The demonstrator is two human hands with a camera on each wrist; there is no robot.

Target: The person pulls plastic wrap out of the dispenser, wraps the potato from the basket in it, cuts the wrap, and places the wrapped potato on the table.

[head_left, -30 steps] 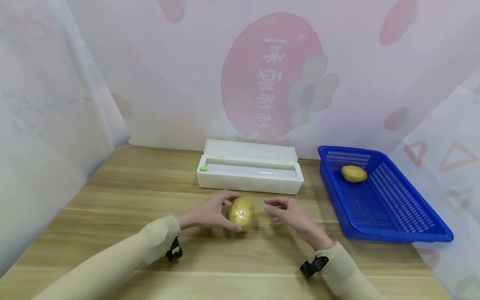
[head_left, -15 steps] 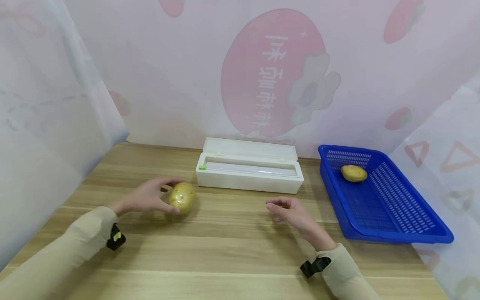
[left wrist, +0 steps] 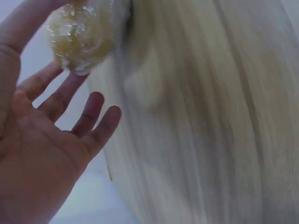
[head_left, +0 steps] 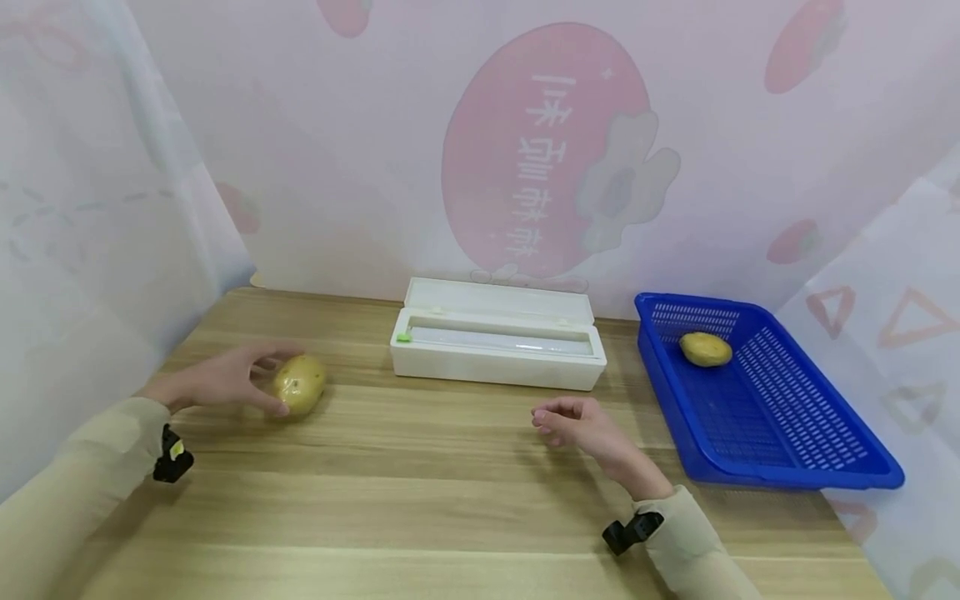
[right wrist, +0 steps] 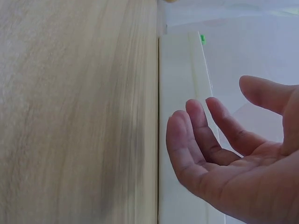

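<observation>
At the left of the table, my left hand (head_left: 232, 379) holds a potato (head_left: 300, 385) between thumb and fingers. In the left wrist view this potato (left wrist: 84, 37) is wrapped in shiny clear film, with the thumb and two fingers at it while the other fingers stand off it. My right hand (head_left: 577, 425) is over the table in front of the white box, its fingers loosely curled. Seen from the right wrist, the right hand (right wrist: 233, 154) has nothing between its fingers and thumb.
A white cling film box (head_left: 495, 362), lid up, stands at the back middle with a roll inside and a green slider (head_left: 404, 337). A blue basket (head_left: 675, 417) at the right contains another potato (head_left: 705, 349). Printed cloth (head_left: 337, 167) hangs behind the wooden table (head_left: 420, 500).
My left hand has carried the wrapped potato from the middle of the table to its left side. The right hand has stayed nearly still.
</observation>
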